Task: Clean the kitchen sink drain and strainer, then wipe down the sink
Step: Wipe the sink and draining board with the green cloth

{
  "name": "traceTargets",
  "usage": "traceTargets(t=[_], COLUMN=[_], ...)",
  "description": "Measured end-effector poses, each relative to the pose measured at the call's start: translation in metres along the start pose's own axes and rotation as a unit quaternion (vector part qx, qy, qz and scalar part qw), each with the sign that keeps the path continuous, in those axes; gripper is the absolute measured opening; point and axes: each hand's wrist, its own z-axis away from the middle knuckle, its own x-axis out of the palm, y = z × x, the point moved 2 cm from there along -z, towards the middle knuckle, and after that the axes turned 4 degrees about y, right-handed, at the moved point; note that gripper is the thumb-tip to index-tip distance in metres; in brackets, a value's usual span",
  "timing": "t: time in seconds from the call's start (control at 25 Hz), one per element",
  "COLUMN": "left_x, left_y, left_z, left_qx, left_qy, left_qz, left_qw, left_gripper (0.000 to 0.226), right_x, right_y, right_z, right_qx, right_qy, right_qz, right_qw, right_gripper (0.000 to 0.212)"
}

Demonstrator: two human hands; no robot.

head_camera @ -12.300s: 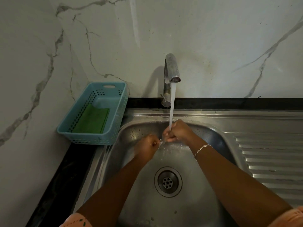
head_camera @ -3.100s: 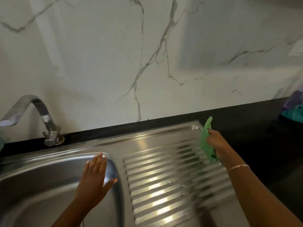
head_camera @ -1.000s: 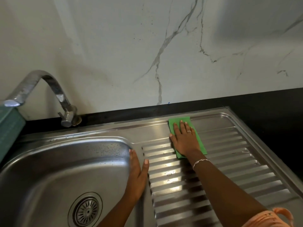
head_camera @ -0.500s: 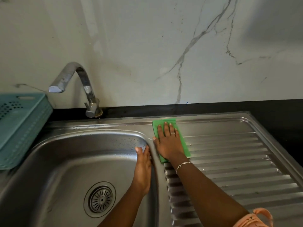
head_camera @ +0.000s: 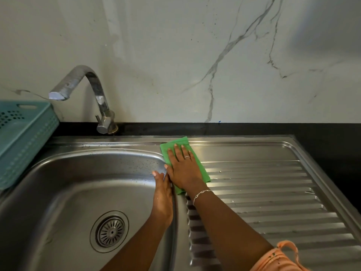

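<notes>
My right hand [head_camera: 183,169] lies flat, fingers spread, pressing a green cloth [head_camera: 201,169] onto the steel ledge between the sink bowl [head_camera: 68,192] and the ribbed drainboard [head_camera: 273,192]. My left hand [head_camera: 163,198] rests edge-on along the bowl's right rim, fingers straight, holding nothing. The strainer [head_camera: 111,231] sits in the drain at the bowl's bottom. The bowl wall near my hands carries water drops.
A chrome tap [head_camera: 88,90] rises behind the bowl, its spout turned left, no water running. A teal plastic basket [head_camera: 23,141] stands on the black counter [head_camera: 332,145] at the left. A marble wall backs the sink.
My right hand has slid the green cloth leftward along the drainboard's back toward the bowl rim. My left hand stays on the rim. The view has swung left.
</notes>
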Motion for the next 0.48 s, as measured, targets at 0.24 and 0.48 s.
traceTargets(t=[0.24, 0.48], left_x=[0.016, 0.031], left_y=[-0.016, -0.019], left_z=[-0.005, 0.01], left_qx=[0.046, 0.152], left_qy=[0.058, 0.157], left_qz=[-0.049, -0.233], left_qw=[0.996, 0.948], left_gripper=[0.072, 0.051], right_x=[0.001, -0.006], right_y=[0.021, 0.062], right_z=[0.006, 0.023], right_qx=[0.004, 0.001], right_qy=[-0.005, 0.054], right_qz=[-0.019, -0.011], right_qw=[1.0, 0.998], right_gripper=[0.058, 0.078])
